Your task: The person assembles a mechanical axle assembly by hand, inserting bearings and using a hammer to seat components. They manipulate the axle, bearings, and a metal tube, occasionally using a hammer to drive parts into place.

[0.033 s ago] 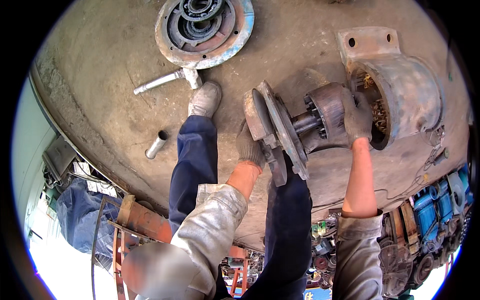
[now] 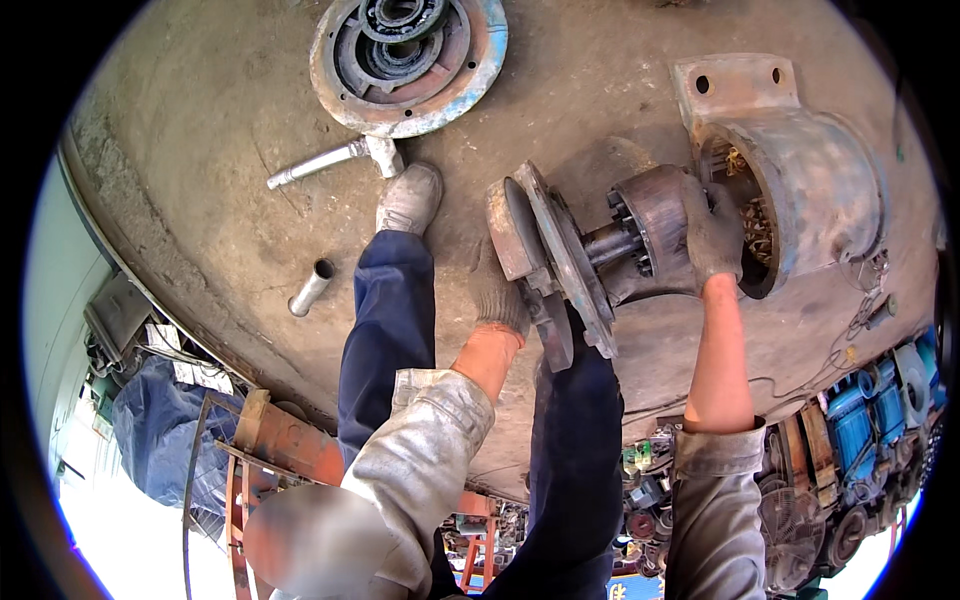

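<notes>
The rotor assembly point(image 2: 600, 250), a rusty disc-shaped end plate on a shaft with a drum-like core, hangs above the concrete floor point(image 2: 200, 180) near picture centre. The gloved left hand point(image 2: 503, 298) grips the end plate's lower rim at about 7 o'clock of it; the gloved right hand point(image 2: 712, 232) clasps the core at 3 o'clock, right at the mouth of the motor housing point(image 2: 810, 180). A round cover plate point(image 2: 410, 60) lies at 12 o'clock, a short pipe point(image 2: 311, 287) at 9.

Sunlit stained concrete floor point(image 2: 200, 150), cluttered scrap machinery point(image 2: 850, 450) along its lower edge.
</notes>
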A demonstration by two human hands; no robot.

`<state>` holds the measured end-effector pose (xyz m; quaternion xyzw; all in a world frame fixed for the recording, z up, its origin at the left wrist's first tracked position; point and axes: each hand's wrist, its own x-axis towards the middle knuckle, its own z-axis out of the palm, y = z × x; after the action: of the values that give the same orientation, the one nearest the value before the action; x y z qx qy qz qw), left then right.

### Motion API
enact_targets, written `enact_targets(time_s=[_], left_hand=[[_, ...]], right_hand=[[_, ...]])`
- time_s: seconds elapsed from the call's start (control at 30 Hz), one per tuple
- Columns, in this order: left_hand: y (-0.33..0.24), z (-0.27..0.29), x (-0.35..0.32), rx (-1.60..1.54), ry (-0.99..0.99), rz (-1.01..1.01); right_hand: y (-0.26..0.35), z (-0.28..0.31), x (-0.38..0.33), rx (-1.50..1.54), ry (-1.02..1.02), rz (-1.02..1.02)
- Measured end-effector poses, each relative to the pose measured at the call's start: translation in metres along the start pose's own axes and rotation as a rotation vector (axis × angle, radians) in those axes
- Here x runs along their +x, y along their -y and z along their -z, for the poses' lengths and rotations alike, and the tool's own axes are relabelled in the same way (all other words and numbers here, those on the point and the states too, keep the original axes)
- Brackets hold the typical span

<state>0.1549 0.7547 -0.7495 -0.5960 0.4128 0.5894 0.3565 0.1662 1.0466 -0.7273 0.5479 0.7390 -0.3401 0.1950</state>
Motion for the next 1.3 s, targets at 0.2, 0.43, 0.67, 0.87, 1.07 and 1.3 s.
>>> enact_targets(time_s=[0.2, 0.43, 0.67, 0.87, 1.07, 1.3], left_hand=[[-0.006, 0.001, -0.034, 0.233, -0.161, -0.134], [0.032, 0.034, -0.002, -0.206, 0.165, 0.335], [0.04, 0.038, 0.061, -0.233, 0.207, 0.338], [0.079, 0.069, 0.116, -0.299, 0.211, 0.314], [0.082, 0.079, 0.134, -0.294, 0.253, 0.286], [0.093, 0.097, 0.141, -0.282, 0.259, 0.262]], right_hand=[[0.013, -0.006, -0.002, -0.025, -0.012, -0.025], [0.008, -0.008, -0.001, -0.074, 0.009, -0.041], [-0.002, -0.018, 0.002, -0.049, 0.002, -0.051], [-0.008, -0.025, -0.007, 0.021, -0.003, -0.085], [-0.003, -0.031, -0.013, 0.012, -0.027, -0.072], [-0.009, -0.037, -0.022, -0.029, -0.186, 0.007]])
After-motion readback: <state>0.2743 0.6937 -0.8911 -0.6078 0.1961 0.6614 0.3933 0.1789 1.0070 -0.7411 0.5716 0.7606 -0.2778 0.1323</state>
